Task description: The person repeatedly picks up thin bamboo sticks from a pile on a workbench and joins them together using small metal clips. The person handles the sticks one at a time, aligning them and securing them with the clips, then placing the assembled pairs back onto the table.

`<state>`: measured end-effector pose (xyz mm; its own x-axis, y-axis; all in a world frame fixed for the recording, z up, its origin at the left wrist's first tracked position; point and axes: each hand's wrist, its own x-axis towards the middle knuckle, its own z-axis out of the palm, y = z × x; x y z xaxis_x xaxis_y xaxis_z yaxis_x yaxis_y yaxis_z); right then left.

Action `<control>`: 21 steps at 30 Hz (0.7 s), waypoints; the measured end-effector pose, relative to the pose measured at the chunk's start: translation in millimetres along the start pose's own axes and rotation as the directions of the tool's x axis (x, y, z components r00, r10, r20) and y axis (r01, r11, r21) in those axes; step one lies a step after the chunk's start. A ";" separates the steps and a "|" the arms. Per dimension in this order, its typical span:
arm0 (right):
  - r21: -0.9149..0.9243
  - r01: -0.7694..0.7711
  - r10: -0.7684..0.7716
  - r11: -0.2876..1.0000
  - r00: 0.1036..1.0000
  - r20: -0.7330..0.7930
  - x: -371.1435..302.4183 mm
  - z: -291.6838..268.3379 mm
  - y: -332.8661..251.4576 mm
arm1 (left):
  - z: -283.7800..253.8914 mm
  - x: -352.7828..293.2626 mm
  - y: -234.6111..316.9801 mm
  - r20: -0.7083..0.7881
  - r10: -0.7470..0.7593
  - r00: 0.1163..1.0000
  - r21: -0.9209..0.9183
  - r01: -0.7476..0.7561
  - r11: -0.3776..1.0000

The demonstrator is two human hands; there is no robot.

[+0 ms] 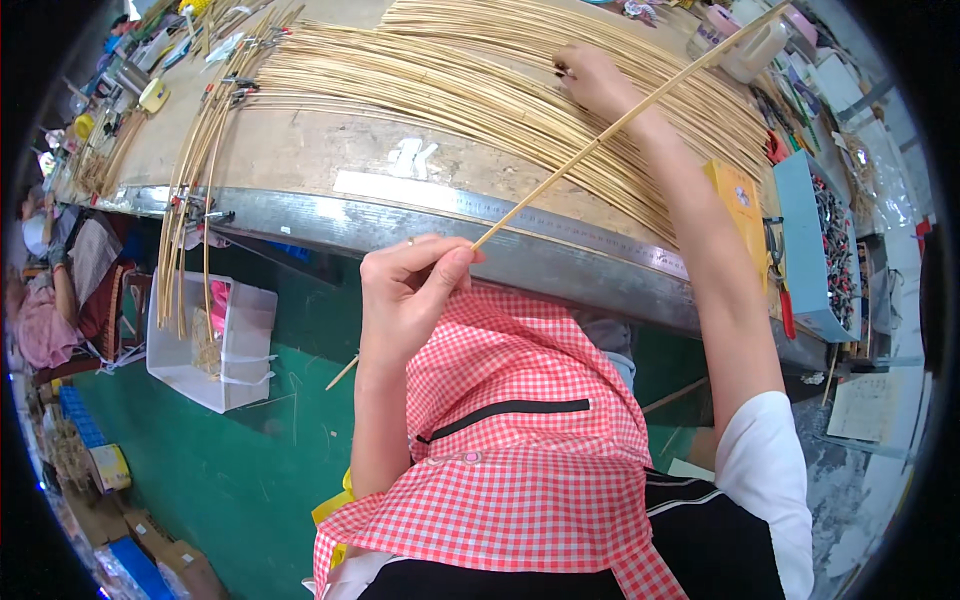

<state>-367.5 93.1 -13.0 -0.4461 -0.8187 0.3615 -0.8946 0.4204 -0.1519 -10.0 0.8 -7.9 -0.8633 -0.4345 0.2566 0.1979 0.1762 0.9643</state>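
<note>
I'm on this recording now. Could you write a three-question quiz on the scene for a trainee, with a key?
1. True or false: the bare right hand reaches farther across the brown, metal-edged worktop than the bare left hand.

2. Multiple choice: what pinches the near end of the long, thin, tan, wooden-looking stick?
A) The right hand only
B) The left hand only
C) Both hands

3. Fill in the missing word: the red-and-white cloth apron has a ____ pattern.

Key:
1. True
2. B
3. Checked
</note>
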 end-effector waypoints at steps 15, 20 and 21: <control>0.405 -0.245 0.197 0.881 0.968 0.158 -190.9 -55.5 -173.4 | 12.4 -3.2 4.9 -0.046 0.122 0.992 0.146 -0.114 0.983; 0.943 -0.254 0.372 0.217 0.914 0.160 -201.3 -56.6 -193.3 | 20.9 -5.5 7.9 -0.021 0.210 0.977 0.257 -0.198 0.946; 0.974 -0.178 0.400 0.141 0.910 0.109 -200.7 -53.7 -197.4 | 23.2 -6.0 8.2 -0.029 0.232 0.972 0.252 -0.217 0.943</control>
<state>-99.9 195.4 -6.1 -0.7669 -0.6193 0.1680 -0.0734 -0.1755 -0.9817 -14.0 25.4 -3.0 -0.7804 -0.4070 0.4747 0.2573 0.4829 0.8370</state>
